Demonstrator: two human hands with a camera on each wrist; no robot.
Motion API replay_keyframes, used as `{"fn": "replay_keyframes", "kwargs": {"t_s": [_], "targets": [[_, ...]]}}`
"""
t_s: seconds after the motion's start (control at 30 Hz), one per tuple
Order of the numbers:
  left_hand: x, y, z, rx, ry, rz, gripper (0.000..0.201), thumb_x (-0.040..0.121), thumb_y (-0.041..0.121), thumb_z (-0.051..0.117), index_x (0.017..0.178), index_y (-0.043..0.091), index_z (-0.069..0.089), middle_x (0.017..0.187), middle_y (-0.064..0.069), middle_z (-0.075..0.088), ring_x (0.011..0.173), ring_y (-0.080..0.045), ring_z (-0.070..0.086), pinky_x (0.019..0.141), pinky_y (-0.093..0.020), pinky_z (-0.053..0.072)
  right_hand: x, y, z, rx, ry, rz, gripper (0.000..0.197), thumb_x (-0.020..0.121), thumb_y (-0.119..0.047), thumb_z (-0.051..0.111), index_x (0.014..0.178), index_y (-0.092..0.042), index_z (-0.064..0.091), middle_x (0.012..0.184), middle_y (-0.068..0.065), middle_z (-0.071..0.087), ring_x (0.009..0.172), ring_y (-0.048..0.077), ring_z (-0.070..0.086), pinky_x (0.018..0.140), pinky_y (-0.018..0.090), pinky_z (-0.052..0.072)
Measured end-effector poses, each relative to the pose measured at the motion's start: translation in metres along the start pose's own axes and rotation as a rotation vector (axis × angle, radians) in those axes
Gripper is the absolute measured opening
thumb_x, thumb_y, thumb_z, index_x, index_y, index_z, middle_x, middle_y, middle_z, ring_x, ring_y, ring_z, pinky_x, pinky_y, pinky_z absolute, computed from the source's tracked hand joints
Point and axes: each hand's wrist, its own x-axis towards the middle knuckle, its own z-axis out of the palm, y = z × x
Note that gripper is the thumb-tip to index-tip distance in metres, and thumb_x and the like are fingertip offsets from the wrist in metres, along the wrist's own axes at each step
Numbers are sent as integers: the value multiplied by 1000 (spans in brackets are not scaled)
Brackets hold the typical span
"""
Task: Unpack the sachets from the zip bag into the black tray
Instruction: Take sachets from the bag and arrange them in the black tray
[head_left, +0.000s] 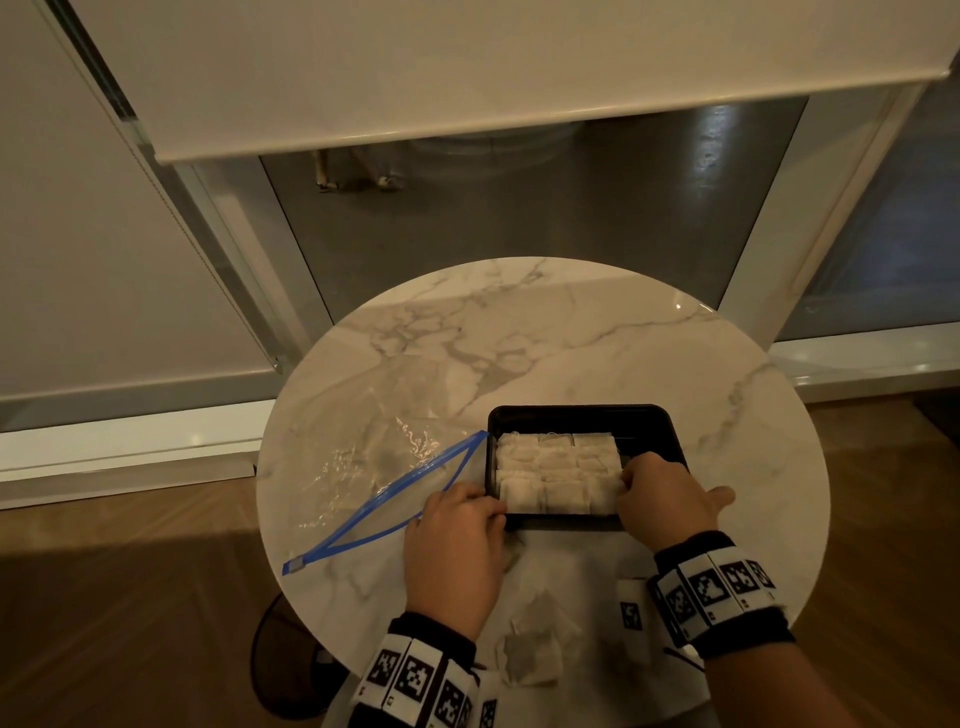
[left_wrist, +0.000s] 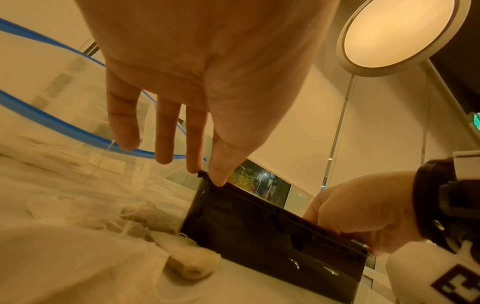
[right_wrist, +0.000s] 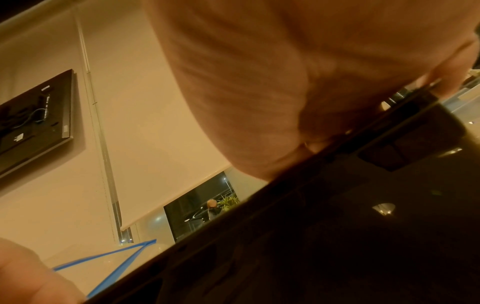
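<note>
Head view shows sachets (head_left: 558, 475) filling the black tray (head_left: 654, 423) at lower centre, zip bag (head_left: 374, 467) to its left on the counter (head_left: 571, 332); left hand (head_left: 454, 551) and right hand (head_left: 662, 501) each grasp a near tray corner; left wrist view alone shows loose sachets (left_wrist: 191, 263) beside the tray wall

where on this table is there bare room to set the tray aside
Bare marble table lies beyond the black tray and to its right, out to the rim. Left is taken by the zip bag; the near edge is crowded with loose sachets and both wrists.
</note>
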Motion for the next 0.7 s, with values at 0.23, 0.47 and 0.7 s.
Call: {"fn": "replay_keyframes", "kwargs": {"t_s": [0.23,0.47,0.7], "targets": [[0,0,-3,-12,-6,-2,21,97,38,57,113,38,71,118,18,62,111,-6,53,95,-32,49,1,1,2,26,-4,-1,17,81,-12,54,92,-25,60,74,-7,56,65,16,46,104,52,26],[0,0,-3,-19,-10,0,22,97,39,56,114,38,71,118,19,61,111,-5,52,95,-31,49,1,3,4,60,42,-23,24,82,-12,56,97,-31,62,76,-9,56,74,19,49,102,48,28],[-1,1,-2,-20,2,-3,21,97,37,57,112,38,71,118,19,61,110,-5,52,95,-31,49,6,3,12,19,81,-87,21,87,-16,55,94,-32,66,81,-10,63,76,17,56,99,49,29]]}}
